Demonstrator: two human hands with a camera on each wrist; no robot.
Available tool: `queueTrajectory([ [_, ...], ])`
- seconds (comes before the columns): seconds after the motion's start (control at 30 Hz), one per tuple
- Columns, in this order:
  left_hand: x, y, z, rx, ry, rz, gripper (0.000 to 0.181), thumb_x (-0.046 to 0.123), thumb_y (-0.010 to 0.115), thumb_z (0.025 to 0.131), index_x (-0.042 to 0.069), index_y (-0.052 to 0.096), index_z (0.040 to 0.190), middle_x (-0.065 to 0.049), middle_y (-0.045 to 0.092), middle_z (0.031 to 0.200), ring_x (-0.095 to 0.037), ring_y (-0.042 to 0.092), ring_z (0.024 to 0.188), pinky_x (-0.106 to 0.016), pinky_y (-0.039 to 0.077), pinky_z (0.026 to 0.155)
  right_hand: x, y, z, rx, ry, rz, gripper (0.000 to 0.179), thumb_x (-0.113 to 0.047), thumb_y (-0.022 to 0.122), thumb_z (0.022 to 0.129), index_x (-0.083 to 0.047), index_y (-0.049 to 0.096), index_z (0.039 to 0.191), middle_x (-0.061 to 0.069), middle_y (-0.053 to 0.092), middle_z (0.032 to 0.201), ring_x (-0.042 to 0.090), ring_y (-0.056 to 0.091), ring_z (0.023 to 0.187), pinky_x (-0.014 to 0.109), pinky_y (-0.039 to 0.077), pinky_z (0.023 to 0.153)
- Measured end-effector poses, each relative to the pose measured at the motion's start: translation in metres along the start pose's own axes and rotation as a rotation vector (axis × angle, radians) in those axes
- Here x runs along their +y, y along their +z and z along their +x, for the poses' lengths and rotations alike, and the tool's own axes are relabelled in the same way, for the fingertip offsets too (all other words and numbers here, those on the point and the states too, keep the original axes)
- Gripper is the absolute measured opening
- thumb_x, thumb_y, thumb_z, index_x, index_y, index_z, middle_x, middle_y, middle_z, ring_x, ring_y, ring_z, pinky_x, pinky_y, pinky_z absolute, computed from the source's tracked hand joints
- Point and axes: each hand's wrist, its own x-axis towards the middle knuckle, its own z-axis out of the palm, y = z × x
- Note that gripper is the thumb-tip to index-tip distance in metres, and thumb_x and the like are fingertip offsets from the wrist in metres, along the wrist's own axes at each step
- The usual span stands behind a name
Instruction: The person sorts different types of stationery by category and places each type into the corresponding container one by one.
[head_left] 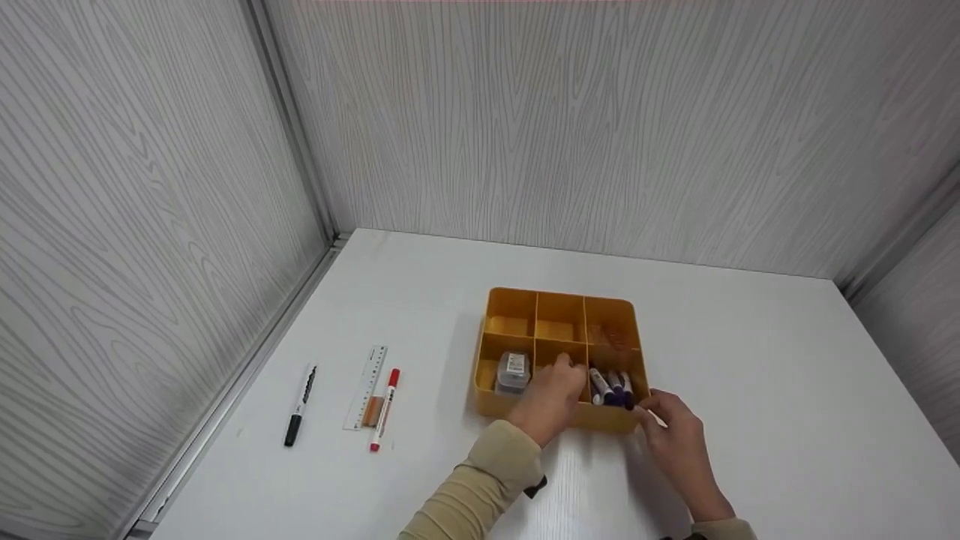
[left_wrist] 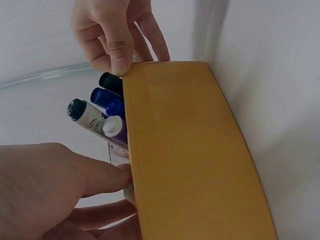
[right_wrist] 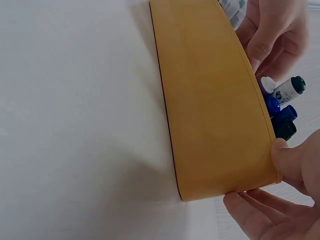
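Note:
A yellow six-compartment organizer tray (head_left: 600, 418) sits on the white table in the head view. My right hand (head_left: 679, 439) grips its front right corner, thumb at the rim and fingers along the side in the right wrist view. My left hand (head_left: 553, 394) reaches into the front middle compartment, its fingertips hidden behind the wall. In the left wrist view a small pale thing (left_wrist: 129, 192) shows by its thumb; I cannot tell whether it is held. Several markers (head_left: 602, 386) stand tilted in the front right compartment, and a clear plastic box (head_left: 514, 371) is in the front left.
Left of the tray lie a clear ruler (head_left: 367, 382), an orange-brown block (head_left: 372, 412), a red-capped marker (head_left: 385, 410) and a black-capped marker (head_left: 301, 405). Something reddish and see-through (head_left: 615, 337) is in the back right compartment. Wood-grain panels (head_left: 570, 135) enclose the table.

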Motion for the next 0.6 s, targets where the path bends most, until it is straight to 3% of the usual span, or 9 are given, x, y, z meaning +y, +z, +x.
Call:
queueTrajectory([
  [0.23, -0.004, 0.006, 0.012, -0.039, -0.112, -0.172, 0.012, -0.006, 0.062, 0.091, 0.005, 0.067, 0.093, -0.010, 0.061, 0.099, -0.014, 0.057, 0.078, -0.022, 0.047, 0.063, -0.001, 0.000, 0.001, 0.009, -0.030, 0.000, 0.005, -0.002, 0.068, 0.091, -0.002, 0.064, 0.089, 0.021, 0.065, 0.117, 0.041, 0.058, 0.124, 0.045, 0.054, 0.093],
  [0.37, -0.005, 0.009, 0.015, -0.031, -0.145, -0.227, 0.014, -0.004, 0.059, 0.093, 0.005, 0.064, 0.084, -0.010, 0.060, 0.090, -0.013, 0.049, 0.072, -0.024, 0.040, 0.059, -0.001, -0.001, 0.001, -0.005, -0.008, -0.001, 0.007, -0.004, 0.068, 0.092, 0.000, 0.063, 0.091, 0.021, 0.065, 0.121, 0.041, 0.057, 0.125, 0.045, 0.054, 0.094],
  [0.6, -0.006, 0.014, 0.020, -0.104, -0.212, -0.279, 0.013, -0.003, 0.060, 0.092, 0.005, 0.064, 0.083, -0.009, 0.062, 0.081, -0.011, 0.048, 0.066, -0.025, 0.038, 0.055, 0.000, 0.000, 0.001, -0.017, 0.019, -0.007, 0.006, -0.003, 0.068, 0.092, 0.000, 0.063, 0.092, 0.021, 0.065, 0.121, 0.039, 0.057, 0.125, 0.044, 0.053, 0.096],
])
